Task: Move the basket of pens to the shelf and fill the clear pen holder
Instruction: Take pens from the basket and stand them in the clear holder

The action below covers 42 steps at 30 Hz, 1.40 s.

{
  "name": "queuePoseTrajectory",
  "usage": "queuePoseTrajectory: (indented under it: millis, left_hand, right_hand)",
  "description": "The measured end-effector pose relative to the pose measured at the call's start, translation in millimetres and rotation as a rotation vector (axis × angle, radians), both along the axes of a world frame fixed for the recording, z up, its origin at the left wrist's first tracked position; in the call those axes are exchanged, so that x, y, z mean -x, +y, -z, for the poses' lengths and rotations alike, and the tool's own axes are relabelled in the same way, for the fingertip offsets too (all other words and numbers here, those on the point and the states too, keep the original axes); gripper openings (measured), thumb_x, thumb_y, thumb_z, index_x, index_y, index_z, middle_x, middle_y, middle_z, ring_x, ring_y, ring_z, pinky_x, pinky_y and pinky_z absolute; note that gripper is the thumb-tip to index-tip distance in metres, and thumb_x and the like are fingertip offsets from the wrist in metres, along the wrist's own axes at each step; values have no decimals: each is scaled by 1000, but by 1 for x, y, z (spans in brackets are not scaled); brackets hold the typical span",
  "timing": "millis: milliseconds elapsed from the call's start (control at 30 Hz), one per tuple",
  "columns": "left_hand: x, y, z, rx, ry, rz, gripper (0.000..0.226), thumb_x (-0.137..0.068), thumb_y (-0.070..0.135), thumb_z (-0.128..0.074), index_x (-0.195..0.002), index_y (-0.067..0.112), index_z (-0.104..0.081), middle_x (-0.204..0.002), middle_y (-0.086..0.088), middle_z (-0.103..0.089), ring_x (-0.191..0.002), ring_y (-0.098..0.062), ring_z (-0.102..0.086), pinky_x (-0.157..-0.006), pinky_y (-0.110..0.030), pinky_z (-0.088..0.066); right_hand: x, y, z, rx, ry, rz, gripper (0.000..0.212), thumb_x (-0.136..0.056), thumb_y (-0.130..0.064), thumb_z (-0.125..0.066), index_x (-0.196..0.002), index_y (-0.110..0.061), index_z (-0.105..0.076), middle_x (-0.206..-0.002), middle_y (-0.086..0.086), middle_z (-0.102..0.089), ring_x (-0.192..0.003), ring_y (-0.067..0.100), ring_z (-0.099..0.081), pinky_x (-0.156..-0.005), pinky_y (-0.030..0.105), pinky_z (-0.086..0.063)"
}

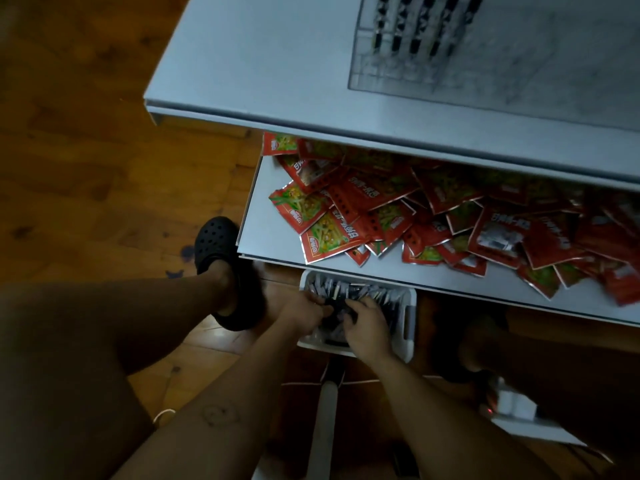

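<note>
While white basket [408, 320] of pens sits low on floor under shelf [277, 244], left hand [301, 311] and right hand [367, 323] dig inside, fingers curled among pens; grip unclear. Step: likely gathering pens. Next: lift toward clear pen holder [398, 64] above.

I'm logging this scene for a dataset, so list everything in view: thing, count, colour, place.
Basket: one, white, low down under the middle shelf.
Pens: many, dark, inside the basket.
Clear pen holder: one, transparent, on the top shelf, a few dark pens in its back slots.
Snack packets: many, red and green, heaped on the middle shelf.
Shelf: grey, two levels showing.
Floor: brown wood.
Shoe: one, black, left of the basket.
Left hand: in the basket, fingers among pens.
Right hand: in the basket, likewise.
</note>
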State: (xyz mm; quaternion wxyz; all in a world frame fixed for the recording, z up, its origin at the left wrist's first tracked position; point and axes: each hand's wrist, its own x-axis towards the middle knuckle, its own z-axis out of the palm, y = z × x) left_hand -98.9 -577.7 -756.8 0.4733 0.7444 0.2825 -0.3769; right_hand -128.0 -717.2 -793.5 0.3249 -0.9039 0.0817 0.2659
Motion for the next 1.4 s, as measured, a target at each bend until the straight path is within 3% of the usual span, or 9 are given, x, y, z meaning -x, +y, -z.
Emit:
queuePoseTrajectory:
  millis: [233, 300, 533, 667, 833, 933, 1033, 1200, 1400]
  left_hand:
    - [-19, -4, -77, -52, -210, 144, 24, -81, 23, -74, -98, 12, -62, -93, -10, -68, -67, -16, -58, -59, -24, -45]
    - [-27, -5, -110, -82, -301, 202, 26, -83, 25, -72, -102, 14, -59, -97, -11, -68, -75, -21, -59, -62, -25, -43]
    - [-41, 1, -219, -226, -636, 340, 24, -89, 24, -66, -111, 15, -62, -101, -2, -61, -95, -21, -60, -81, -28, -47]
    - [-42, -6, -267, -266, -798, 335, 24, -89, 30, -65, -109, 18, -64, -95, 4, -63, -95, -18, -63, -80, -27, -48]
    - [-50, -18, -304, -266, -927, 188, 29, -90, 40, -61, -113, 22, -59, -96, 4, -63, -88, -19, -63, -81, -37, -56]
    - [-63, -21, -312, -276, -981, 104, 38, -90, 40, -60, -121, 20, -54, -103, 3, -61, -91, -19, -60, -81, -36, -53]
    - [-82, -18, -312, -281, -1002, 23, 46, -90, 41, -62, -127, 17, -49, -115, -1, -60, -96, -20, -58, -79, -34, -49]
    - [-116, -12, -294, -297, -995, -13, 62, -86, 45, -66, -135, 14, -43, -132, -7, -51, -115, -23, -53, -91, -36, -46]
    - [-154, -11, -283, -299, -940, -14, 79, -80, 54, -68, -140, 13, -37, -141, -9, -42, -127, -28, -45, -101, -45, -45]
  right_hand:
    - [-13, -18, -87, -11, -282, 52, 56, -84, 13, -49, -132, -15, -56, -127, 4, -49, -118, 22, -47, -94, 20, -37]
    - [-15, -22, -114, -61, -387, 72, 55, -82, 14, -54, -127, -18, -57, -123, 3, -47, -114, 22, -48, -91, 28, -43]
    - [-19, -33, -205, -151, -628, 99, 22, -96, -31, -57, -109, -17, -69, -107, 5, -65, -98, 21, -60, -82, 27, -46]
    - [-26, -32, -267, -320, -742, 117, 14, -93, -26, -61, -82, -35, -61, -106, 9, -62, -98, 12, -61, -86, 15, -44]
    - [-47, -37, -338, -445, -848, 230, 25, -89, -18, -67, -112, -9, -68, -109, -9, -56, -92, -4, -59, -76, -4, -37]
    - [-68, -43, -361, -527, -923, 288, 73, -83, -12, -74, -144, -24, -36, -98, -13, -62, -86, 2, -66, -77, 13, -53]
    - [-96, -51, -371, -495, -1048, 288, 101, -81, -4, -74, -152, -35, -9, -98, -7, -61, -75, 3, -65, -74, 16, -55]
    - [-144, -59, -371, -446, -1191, 249, 74, -86, -6, -69, -144, -33, -34, -101, -2, -62, -70, 2, -61, -73, 14, -53]
    - [-186, -60, -364, -406, -1207, 176, 65, -88, -5, -66, -142, -31, -41, -108, 4, -64, -78, -5, -60, -82, 18, -54]
